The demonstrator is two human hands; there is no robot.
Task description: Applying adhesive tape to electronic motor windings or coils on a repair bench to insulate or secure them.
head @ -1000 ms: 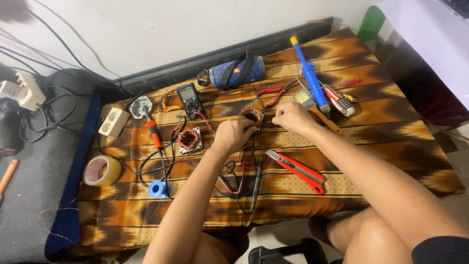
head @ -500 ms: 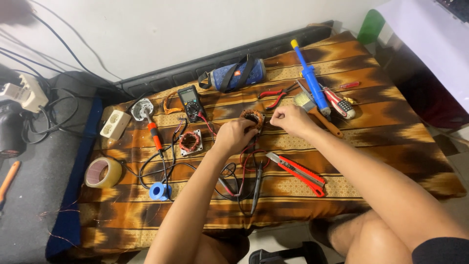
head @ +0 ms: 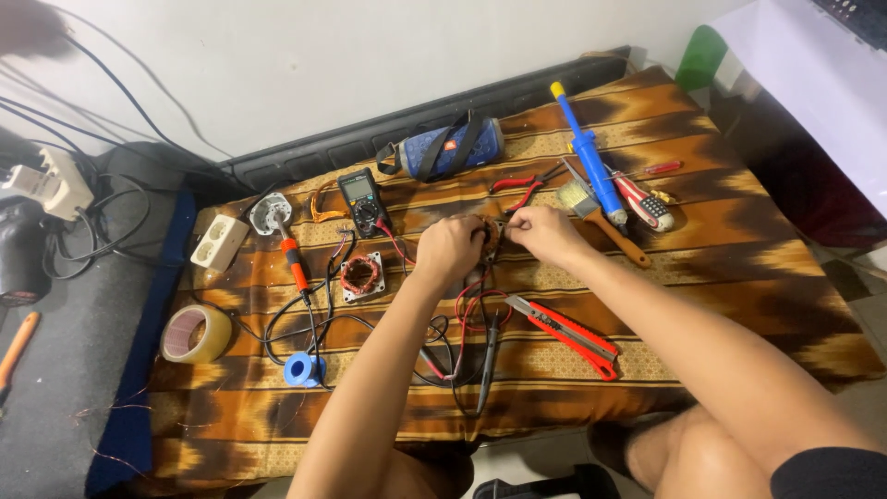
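Head view shows both hands meeting over the middle of a brown patterned cloth (head: 739, 268). The left hand (head: 450, 248) is curled around a small round coil part (head: 488, 237), holding it just above the cloth, and the right hand (head: 545, 233) has its fingertips pinched together at the part's right edge; what they pinch is too small to tell, perhaps a thin wire. Red and black test leads (head: 467, 319) trail from under the hands toward the multimeter (head: 362, 196), which lies just behind and to the left.

To do this step well, my judgement is that the left hand should keep the part steady and low while the right works with small, light pulls, since fine winding wire snaps easily. The red utility knife (head: 564, 334) lies near the right forearm and could catch a sleeve or skin. A second square coil (head: 360, 275) and the orange-handled soldering iron (head: 296, 263) rest to the left, apart from the hands.
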